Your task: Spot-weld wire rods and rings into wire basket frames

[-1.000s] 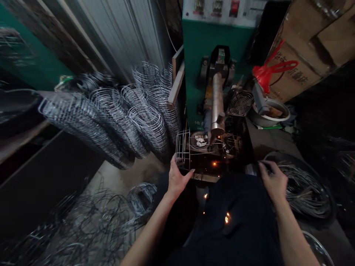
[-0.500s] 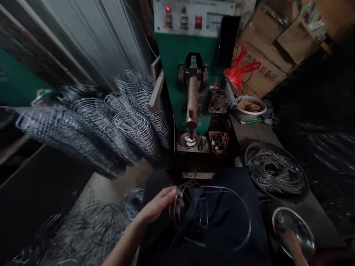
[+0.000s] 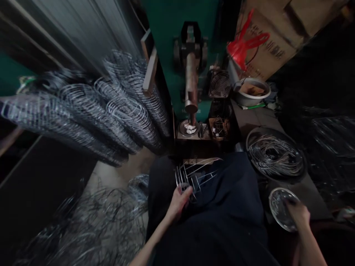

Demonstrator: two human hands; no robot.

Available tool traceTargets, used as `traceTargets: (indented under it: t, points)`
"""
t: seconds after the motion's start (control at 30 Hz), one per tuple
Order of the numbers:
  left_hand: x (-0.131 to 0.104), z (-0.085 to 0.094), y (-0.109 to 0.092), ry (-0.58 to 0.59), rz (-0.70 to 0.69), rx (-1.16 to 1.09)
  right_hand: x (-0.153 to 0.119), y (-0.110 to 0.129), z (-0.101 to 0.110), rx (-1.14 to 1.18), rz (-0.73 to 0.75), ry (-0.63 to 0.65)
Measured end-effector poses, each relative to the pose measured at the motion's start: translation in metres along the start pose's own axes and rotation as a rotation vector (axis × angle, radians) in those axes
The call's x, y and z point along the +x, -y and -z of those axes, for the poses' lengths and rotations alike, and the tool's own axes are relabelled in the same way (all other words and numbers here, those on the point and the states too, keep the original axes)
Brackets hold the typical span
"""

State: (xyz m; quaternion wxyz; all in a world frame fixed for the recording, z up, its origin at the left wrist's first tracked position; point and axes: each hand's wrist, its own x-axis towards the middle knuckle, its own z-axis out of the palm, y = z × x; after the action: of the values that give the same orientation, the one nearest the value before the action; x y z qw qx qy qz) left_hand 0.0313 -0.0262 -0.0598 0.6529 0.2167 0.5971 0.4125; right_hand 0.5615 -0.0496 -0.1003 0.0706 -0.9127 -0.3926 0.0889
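A small wire frame of thin bars stands over my lap. My left hand is closed on its lower left part, thumb uppermost. At the right, my right hand reaches into a round metal bowl; its fingers are dark and blurred, and what they touch cannot be made out. Ahead is a green machine with a metal arm pointing down above a round plate that carries something white.
Stacks of wire rings lean at the left, above loose wire on the floor. A tray of wire lies at the right. Behind it are a grey basin, a red bag and a cardboard box.
My left hand has moved right and closed on the wire frame, which is now raised and turned. The large wire loop no longer shows over my lap. The view has tilted down.
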Motion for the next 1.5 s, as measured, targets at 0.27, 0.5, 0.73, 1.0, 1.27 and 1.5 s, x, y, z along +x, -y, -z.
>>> traceTargets:
  t: [0.27, 0.5, 0.73, 1.0, 1.27, 1.5]
  points:
    - [0.007, -0.020, -0.012, -0.156, -0.254, 0.082, -0.013, 0.202, 0.044, 0.764, 0.415, 0.127]
    - [0.025, -0.017, -0.046, -0.199, -0.351, 0.200, -0.075, 0.346, 0.056, 0.797, 0.949, 0.605]
    - [0.047, -0.003, -0.067, -0.264, -0.388, 0.172, -0.082, 0.390, 0.037, 0.509, 1.379, 0.393]
    - [0.061, 0.001, -0.087, -0.309, -0.413, 0.056, -0.083, 0.409, 0.021, 0.356, 1.507, 0.042]
    - [0.080, 0.007, -0.109, -0.286, -0.500, 0.022, -0.073, 0.437, 0.030, 0.532, 1.575, 0.015]
    - [0.095, 0.012, -0.121, -0.297, -0.529, 0.010, -0.067, 0.456, 0.036, 0.566, 1.639, -0.047]
